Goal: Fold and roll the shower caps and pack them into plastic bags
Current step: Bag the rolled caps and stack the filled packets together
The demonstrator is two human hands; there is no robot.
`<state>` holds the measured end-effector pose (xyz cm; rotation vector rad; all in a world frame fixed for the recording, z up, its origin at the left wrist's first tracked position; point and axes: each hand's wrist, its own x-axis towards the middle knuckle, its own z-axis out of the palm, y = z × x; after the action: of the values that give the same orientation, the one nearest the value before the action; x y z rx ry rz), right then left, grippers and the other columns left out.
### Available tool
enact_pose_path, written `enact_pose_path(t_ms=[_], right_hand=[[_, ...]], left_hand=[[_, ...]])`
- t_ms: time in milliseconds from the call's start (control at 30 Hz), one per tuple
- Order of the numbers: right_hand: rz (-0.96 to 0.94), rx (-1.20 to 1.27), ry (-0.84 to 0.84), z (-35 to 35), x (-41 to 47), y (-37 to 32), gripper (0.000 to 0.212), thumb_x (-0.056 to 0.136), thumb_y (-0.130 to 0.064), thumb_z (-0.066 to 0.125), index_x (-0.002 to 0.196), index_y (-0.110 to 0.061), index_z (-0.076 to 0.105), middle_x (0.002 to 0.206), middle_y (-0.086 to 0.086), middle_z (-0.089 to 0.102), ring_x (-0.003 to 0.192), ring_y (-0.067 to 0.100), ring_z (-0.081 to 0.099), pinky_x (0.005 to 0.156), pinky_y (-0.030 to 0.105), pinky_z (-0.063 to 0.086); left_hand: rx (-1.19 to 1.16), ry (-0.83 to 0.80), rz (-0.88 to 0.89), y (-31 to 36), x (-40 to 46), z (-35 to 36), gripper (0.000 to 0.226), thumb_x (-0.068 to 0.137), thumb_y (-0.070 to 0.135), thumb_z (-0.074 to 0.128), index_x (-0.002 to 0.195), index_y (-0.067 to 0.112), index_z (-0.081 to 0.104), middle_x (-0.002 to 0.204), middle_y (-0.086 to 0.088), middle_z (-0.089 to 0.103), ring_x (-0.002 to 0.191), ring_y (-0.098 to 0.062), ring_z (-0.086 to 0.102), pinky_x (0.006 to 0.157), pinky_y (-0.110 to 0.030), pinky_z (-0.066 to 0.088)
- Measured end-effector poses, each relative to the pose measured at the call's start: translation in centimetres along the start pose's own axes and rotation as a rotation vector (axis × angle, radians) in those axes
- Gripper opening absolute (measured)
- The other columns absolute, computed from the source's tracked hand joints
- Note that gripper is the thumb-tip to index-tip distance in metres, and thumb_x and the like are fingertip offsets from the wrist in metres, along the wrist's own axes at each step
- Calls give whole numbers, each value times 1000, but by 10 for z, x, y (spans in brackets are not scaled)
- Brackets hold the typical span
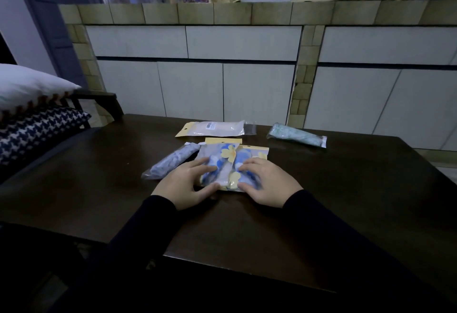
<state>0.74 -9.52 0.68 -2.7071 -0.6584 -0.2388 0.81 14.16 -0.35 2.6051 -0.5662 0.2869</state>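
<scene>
Dark wooden desk point(321, 189) by tiled cabinets: left hand point(184, 184) and right hand point(268, 182) pinch both sides of a clear plastic bag holding the blue-and-yellow flowered shower cap point(228, 164), fingers point(207, 168) lightly curled on top, mid-desk.

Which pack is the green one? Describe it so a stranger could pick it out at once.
Start at the dark wooden table and look to its far right edge, well away from both hands. There a rolled pale green shower cap in a clear plastic bag lies alone at a slant. Every other pack is blue, white or yellow-topped and sits further left; this is the only green one.
</scene>
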Motion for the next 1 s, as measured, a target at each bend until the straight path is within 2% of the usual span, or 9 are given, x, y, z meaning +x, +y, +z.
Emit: enact_pose_path(t_ms=[133,200,333,400,533,667,767,867,1000], right_hand=[[-6,29,24,-4,-3,2,47,91,-45,57,132,-24,55,141,-5,46,130,8,39,105,20,30],[-2,57,92,-9,-4,6,44,91,-44,57,130,-22,58,141,-7,47,130,6,39,103,16,27],[87,139,259,-18,0,24,30,92,-36,58,119,-22,63,124,-8,56,115,4,48,96,17,37],[143,145,281,-19,6,35,27,93,-32,57,117,-21,64,120,-7,57,112,4,49,92,16,36],[197,183,336,-17,33,53,24,93,-25,57,115,-18,65,115,-5,60,105,4,52,88,12,33],[288,301,378,-10,75,61,24,92,-23,59,114,-16,66,112,-1,63,99,8,55,86,17,40],[391,372,351,2,106,67,28,92,-28,60,117,-16,65,114,0,63,95,6,54,84,19,43],[464,363,287,13,131,77,35,91,-33,60,120,-14,65,118,2,63,104,13,59,93,26,47],[476,369,249,17,150,85,37,88,-44,60,110,-17,71,112,1,68,100,16,62,90,30,49]], left_hand=[[16,27,21,8,-1,-6,57,83,53,62,136,34,50,148,13,40,133,-5,39,104,-24,35],[16,93,9,17,3,-8,52,87,50,58,134,29,54,144,10,46,131,-8,42,102,-24,33],[-63,307,48,42,28,0,28,90,36,60,110,19,70,119,2,65,111,-13,58,92,-19,38],[-56,331,47,53,49,5,20,88,27,64,104,16,72,111,1,68,105,-14,60,89,-16,36],[-6,320,-5,56,93,9,19,87,23,63,102,14,71,107,-1,68,104,-18,59,88,-20,38],[111,244,-140,35,133,4,28,91,32,59,113,17,66,116,-3,66,111,-22,55,92,-28,39],[180,146,-201,16,157,4,31,90,36,61,116,19,65,121,-4,64,113,-23,54,93,-29,40],[231,26,-208,-1,174,8,37,86,38,66,121,24,64,128,0,61,117,-20,53,95,-25,38],[268,-73,-177,-14,189,18,39,83,41,69,120,28,66,136,6,55,126,-16,47,104,-27,34]])
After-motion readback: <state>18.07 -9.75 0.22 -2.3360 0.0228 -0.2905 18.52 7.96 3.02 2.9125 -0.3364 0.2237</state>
